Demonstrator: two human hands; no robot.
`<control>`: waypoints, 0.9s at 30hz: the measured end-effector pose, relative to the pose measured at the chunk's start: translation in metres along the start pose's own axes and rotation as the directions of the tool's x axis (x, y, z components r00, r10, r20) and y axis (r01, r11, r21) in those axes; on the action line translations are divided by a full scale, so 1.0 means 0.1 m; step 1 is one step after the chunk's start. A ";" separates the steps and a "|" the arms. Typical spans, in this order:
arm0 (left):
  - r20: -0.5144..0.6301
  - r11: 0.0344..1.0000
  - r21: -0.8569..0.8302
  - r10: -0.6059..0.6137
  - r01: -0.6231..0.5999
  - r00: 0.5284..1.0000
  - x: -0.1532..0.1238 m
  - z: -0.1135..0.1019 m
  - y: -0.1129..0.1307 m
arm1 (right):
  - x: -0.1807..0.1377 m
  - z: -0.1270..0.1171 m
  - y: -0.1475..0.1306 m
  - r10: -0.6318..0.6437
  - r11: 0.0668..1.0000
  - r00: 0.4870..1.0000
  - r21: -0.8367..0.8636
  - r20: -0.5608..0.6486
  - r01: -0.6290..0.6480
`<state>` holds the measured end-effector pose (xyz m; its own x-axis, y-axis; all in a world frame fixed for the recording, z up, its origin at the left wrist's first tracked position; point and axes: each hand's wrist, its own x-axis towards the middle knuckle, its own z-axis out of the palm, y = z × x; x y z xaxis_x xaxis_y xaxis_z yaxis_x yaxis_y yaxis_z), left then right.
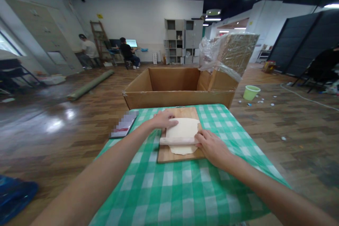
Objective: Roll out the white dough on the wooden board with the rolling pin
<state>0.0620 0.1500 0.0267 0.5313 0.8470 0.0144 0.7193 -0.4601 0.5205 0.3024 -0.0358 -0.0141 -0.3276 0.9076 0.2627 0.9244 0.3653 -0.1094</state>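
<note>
Cream dough sheet [182, 128] lies flattened, edges still ragged, on the brown wooden board [172, 158]; right hand [214, 147] curls round the pale cylindrical rolling pin [177, 141]; left hand [162, 119], half-open, at board's left.

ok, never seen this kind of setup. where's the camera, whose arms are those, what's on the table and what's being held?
There's no robot here: both bare arms belong to the person wearing the camera. It sits on their head, looking forward and down, so this single picture is roughly their own view.

The table wears a green-and-white checked cloth. On it lies a wooden board bearing a flat sheet of dough, with a rolling pin across it. The right hand grips the pin's right end; the left hand is at the dough's upper left edge, thumb over it. A flat, partly pixelated item lies at the table's left edge. Beyond the table stands an open cardboard box.
</note>
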 end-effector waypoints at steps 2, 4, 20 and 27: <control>-0.002 1.000 0.023 -0.012 0.012 1.000 0.08 0.02 0.03 | -0.07 -0.03 0.13 0.078 0.997 0.997 0.013 0.005 -0.078; -0.004 0.999 0.034 -0.027 0.027 1.000 0.15 0.04 0.04 | -0.14 -0.06 0.30 0.171 0.982 0.985 0.084 -0.008 -0.170; 0.014 0.717 -0.580 -0.464 0.385 0.886 -0.50 0.23 0.12 | -0.04 -0.30 0.62 0.342 0.839 0.928 0.492 -0.146 -0.231; 0.211 0.736 -0.518 -0.384 0.436 0.899 -0.76 0.41 0.37 | 0.20 -0.35 0.48 0.178 0.895 0.982 0.425 -0.058 -0.137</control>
<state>0.0662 0.0576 0.0100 0.2957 0.8818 -0.3675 0.5294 0.1689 0.8314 0.3468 -0.0071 0.0194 -0.1463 0.9445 0.2942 0.7892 0.2907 -0.5410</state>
